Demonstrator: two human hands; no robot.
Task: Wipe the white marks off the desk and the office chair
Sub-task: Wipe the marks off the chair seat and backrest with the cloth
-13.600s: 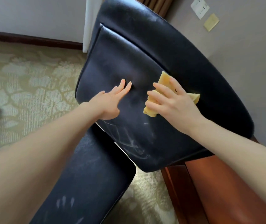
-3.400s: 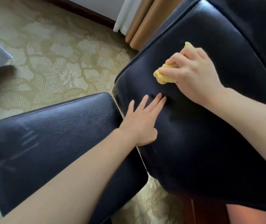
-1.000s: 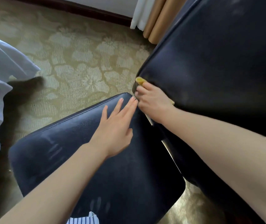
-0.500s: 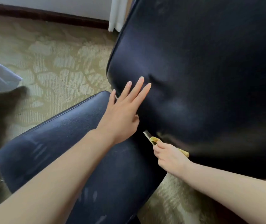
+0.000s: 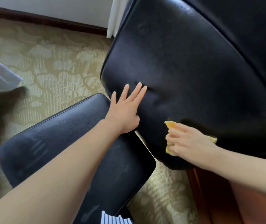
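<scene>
One change: right hand (image 5: pixel 192 142) slid cloth (image 5: pixel 169 124) up onto backrest (image 5: pixel 193 70).

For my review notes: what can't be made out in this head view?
Yellow cloth: mostly covered by the right hand gripping it.
Seat: the left forearm crosses it, hiding any marks beneath.
Reddish wood surface, bottom right: cut off by the frame edge and right forearm.
Backrest top: beyond the frame.

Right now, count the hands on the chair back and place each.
2. The left hand lies flat near the left edge of the backrest; the right hand grips a yellow cloth against its lower edge. No others show.
</scene>
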